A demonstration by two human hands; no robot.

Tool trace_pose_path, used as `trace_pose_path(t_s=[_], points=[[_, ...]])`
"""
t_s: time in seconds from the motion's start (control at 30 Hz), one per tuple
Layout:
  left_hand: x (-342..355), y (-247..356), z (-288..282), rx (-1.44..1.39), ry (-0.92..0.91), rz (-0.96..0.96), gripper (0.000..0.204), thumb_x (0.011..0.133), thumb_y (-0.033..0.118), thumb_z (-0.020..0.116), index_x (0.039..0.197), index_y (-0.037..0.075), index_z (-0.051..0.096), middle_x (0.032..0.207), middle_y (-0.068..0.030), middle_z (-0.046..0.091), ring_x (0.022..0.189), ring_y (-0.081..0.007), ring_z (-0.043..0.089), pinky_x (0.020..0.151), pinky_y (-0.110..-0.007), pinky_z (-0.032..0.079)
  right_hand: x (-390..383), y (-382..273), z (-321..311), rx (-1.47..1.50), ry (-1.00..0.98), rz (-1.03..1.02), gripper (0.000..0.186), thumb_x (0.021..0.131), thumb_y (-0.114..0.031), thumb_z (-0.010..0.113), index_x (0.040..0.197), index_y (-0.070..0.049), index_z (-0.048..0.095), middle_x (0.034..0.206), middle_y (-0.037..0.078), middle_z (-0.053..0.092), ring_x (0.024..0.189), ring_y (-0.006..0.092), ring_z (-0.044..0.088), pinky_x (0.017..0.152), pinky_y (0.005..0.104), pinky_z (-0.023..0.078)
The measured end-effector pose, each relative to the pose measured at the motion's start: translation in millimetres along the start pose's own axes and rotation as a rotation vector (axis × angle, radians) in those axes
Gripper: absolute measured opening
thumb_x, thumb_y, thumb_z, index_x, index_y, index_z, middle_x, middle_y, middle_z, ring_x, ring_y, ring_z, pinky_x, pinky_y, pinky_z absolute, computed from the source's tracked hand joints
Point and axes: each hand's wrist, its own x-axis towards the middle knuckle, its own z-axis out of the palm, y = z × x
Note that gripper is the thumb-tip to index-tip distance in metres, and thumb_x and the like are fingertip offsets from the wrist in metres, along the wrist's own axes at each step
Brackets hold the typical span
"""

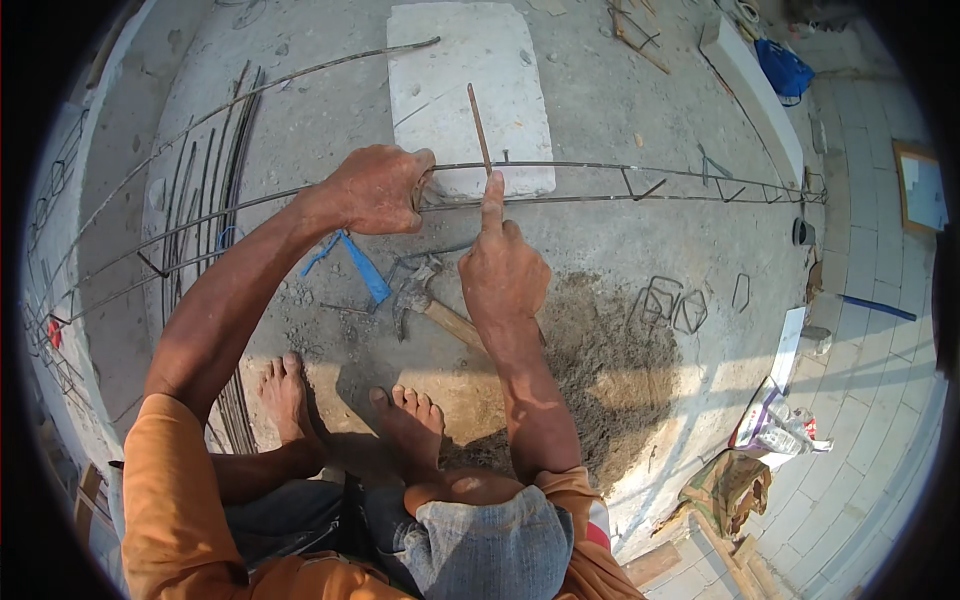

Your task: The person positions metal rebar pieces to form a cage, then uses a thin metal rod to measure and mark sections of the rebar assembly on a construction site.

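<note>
My left hand [385, 190] is closed around a long frame of steel rebar [570, 200], whose thin parallel bars run from left to right in front of me. In my right hand [503, 265] is a thin, rusty-brown strip that looks like a hacksaw blade [478, 118]. My right index finger lies stretched along it, and the other fingers are curled. The blade crosses the upper bar and points away from me; its lower end is hidden by the hand. Beneath the bars lies a pale slab [470, 60]. A claw hammer [447, 318] rests below, its handle partly behind my right wrist.
Loose steel rods [235, 150] lie at the left. Several bent wire stirrups [688, 312] are right of a heap of grey sand [610, 370]. A blue strip [365, 268] lies near the hammer. A low step edge drops to a tiled floor [870, 360] on the right.
</note>
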Motion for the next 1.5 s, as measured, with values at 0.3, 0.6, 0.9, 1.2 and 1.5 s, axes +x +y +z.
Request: trace_pose_path(t_s=[0.3, 0.6, 0.9, 1.2, 1.5], points=[[4, -3, -4, 0.034, 0.077, -0.015, 0.049, 0.053, 0.014, 0.071, 0.098, -0.004, 0.060, 0.063, -0.0193, 0.061, 0.061, -0.0337, 0.064, 0.062, -0.042, 0.051, -12, -2, 9, 0.012, 0.049, 0.023, 0.081, 0.078, -0.004, 0.062, 0.149, -0.011, 0.025, 0.073, 0.013, 0.060, 0.049, 0.0294, 0.059, 0.041, 0.0408, 0.046], [-3, 11, -14, -0.030, -0.008, -0.001, 0.049, 0.053, 0.015, 0.073, 0.097, -0.004, 0.059, 0.062, -0.0169, 0.061, 0.059, -0.0300, 0.062, 0.059, -0.041, 0.050, 2, 1, 1, -0.001, 0.122, -0.030, 0.082, 0.077, -0.002, 0.062, 0.149, -0.011, 0.024, 0.072, 0.012, 0.059, 0.048, 0.0270, 0.058, 0.040, 0.0385, 0.045], [-2, 4, -20, -0.010, 0.053, -0.009, 0.047, 0.053, 0.016, 0.072, 0.094, -0.003, 0.059, 0.060, -0.0158, 0.059, 0.058, -0.0303, 0.061, 0.058, -0.042, 0.048, -5, 4, -6, 0.022, 0.121, -0.064, 0.082, 0.078, 0.000, 0.060, 0.150, -0.011, 0.022, 0.071, 0.012, 0.059, 0.045, 0.0261, 0.056, 0.038, 0.0377, 0.042], [-7, 17, -24, -0.013, 0.075, 0.016, 0.047, 0.052, 0.016, 0.072, 0.093, -0.002, 0.058, 0.060, -0.0164, 0.059, 0.060, -0.0319, 0.062, 0.060, -0.043, 0.048, 8, -3, -16, 0.020, 0.152, -0.052, 0.078, 0.079, -0.002, 0.060, 0.149, -0.011, 0.026, 0.072, 0.012, 0.060, 0.048, 0.0279, 0.058, 0.040, 0.0400, 0.043], [-7, 13, -26, -0.041, 0.005, -0.019, 0.048, 0.052, 0.016, 0.073, 0.094, -0.002, 0.059, 0.061, -0.0164, 0.060, 0.058, -0.0308, 0.062, 0.059, -0.042, 0.049, 10, -2, -12, 0.019, 0.174, -0.051, 0.078, 0.079, 0.000, 0.060, 0.149, -0.011, 0.026, 0.070, 0.013, 0.060, 0.048, 0.0283, 0.058, 0.039, 0.0398, 0.042]])
